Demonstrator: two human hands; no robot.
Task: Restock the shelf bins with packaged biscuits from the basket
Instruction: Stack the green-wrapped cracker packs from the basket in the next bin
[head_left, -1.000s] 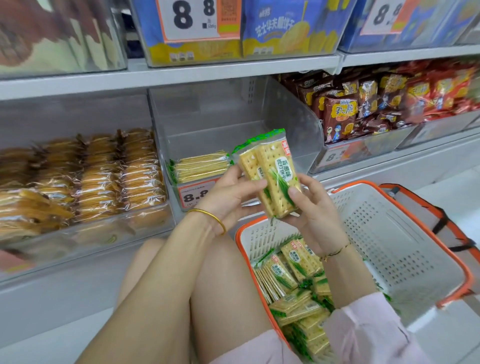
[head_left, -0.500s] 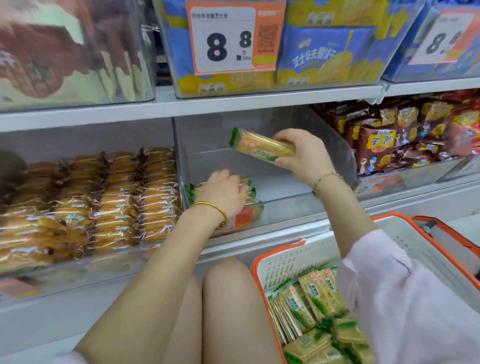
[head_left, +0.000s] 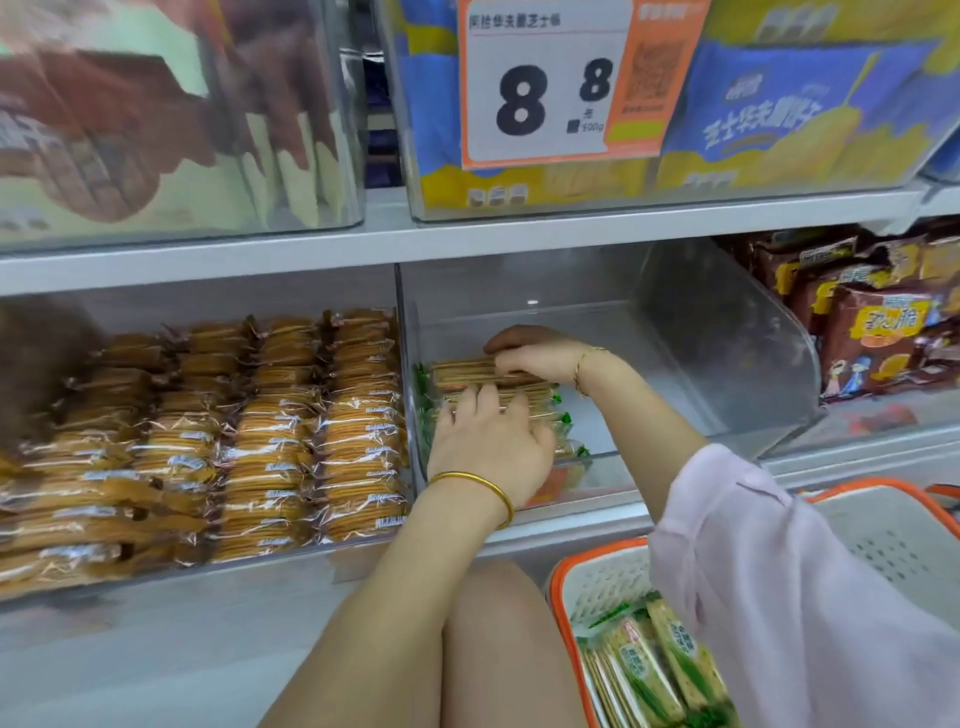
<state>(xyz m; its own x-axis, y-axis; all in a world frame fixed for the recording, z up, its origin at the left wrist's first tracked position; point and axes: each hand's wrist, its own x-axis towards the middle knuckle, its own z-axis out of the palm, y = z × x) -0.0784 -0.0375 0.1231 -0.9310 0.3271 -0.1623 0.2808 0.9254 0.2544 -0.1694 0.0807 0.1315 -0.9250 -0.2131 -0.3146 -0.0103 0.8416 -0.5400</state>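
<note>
A clear bin (head_left: 727, 338) sits in the middle of the shelf. A small stack of biscuit packs (head_left: 535, 395) with green ends lies in its left side. The left hand (head_left: 491, 452) is just below the middle of the picture. It lies flat on the front of the stack with its fingers straight, and it does not grab anything. The right hand (head_left: 540, 356) is a little toward 12 o'clock from the left hand. Its fingers are bent over the top pack (head_left: 462, 371) and hold it down on the stack. A gold bangle (head_left: 475, 480) is on the left wrist and a pink sleeve (head_left: 779, 571) is on the right arm. At 5 o'clock is the white basket (head_left: 602, 584) with an orange rim, and more green packs (head_left: 644, 670) lie in it. At 9 o'clock, the next bin is full of rows of orange-brown biscuits (head_left: 260, 431). At 3 o'clock are brown packs (head_left: 872, 332). At 12 o'clock hangs a price tag (head_left: 545, 83) with a big 8 on it.
</note>
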